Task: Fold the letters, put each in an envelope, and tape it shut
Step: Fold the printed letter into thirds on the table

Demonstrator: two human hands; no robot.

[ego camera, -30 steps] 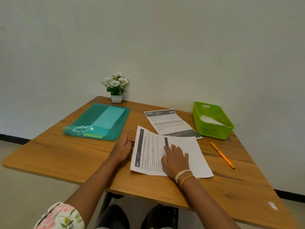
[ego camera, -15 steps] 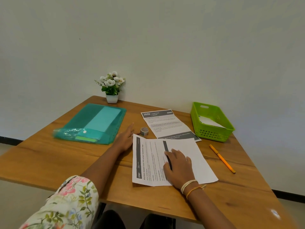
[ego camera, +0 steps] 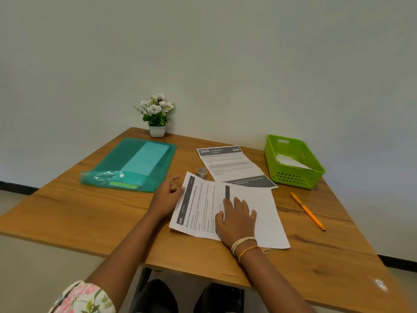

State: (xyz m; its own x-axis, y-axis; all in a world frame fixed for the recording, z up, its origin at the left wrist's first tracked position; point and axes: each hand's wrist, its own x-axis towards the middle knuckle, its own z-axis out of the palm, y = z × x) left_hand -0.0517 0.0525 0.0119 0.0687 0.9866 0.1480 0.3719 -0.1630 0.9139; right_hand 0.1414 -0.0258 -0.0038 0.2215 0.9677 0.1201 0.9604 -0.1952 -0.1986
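A printed letter [ego camera: 200,206] lies in front of me with its right part folded over, blank back up. My right hand [ego camera: 237,219] presses flat on the folded part, fingers spread. At the letter's left edge rests my left hand [ego camera: 165,195], fingers curled, thumb touching the paper. A second letter [ego camera: 228,163] headed 2659 lies flat behind it. Between the two sits a small roll of tape [ego camera: 201,171]. White envelopes [ego camera: 291,162] lie inside a green basket [ego camera: 293,177] at the right.
A teal plastic folder [ego camera: 135,163] lies at the left. A small potted flower [ego camera: 156,116] stands at the table's far edge by the wall. An orange pencil [ego camera: 308,211] lies at the right, below the basket. The wooden table [ego camera: 90,211] fills the view.
My left hand has shifted a little at the letter's left edge, uncovering the tape roll. My right hand stays pressed on the folded sheet. The camera view has swayed.
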